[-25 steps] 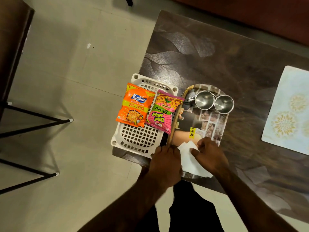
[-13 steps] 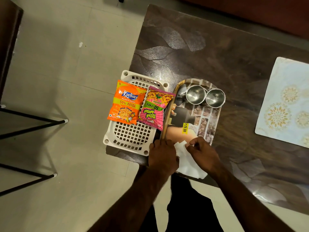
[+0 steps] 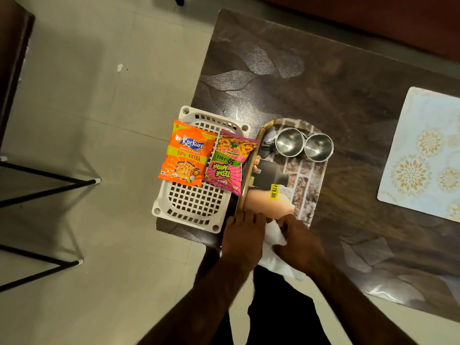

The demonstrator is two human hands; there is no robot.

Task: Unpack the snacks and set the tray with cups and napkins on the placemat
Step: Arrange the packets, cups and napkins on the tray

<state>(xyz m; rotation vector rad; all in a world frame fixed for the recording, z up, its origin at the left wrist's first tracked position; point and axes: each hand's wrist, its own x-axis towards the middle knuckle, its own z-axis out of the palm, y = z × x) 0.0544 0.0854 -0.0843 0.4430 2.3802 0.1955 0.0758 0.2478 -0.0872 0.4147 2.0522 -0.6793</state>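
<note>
Both hands closed in over the last half-second; we see left hand (image 3: pixel 242 242) palm-down on tray (image 3: pixel 248 175) rim, grip unclear; right hand (image 3: pixel 300 244) fingers curled, pinching napkins (image 3: pixel 273 235).

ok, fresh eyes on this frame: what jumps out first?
The orange packet and pink packet, bright on the white basket at the table edge. Beside them, two steel cups stand at the tray far end; the left hand and right hand meet over white napkins at its near end. The pale placemat lies far right.
</note>
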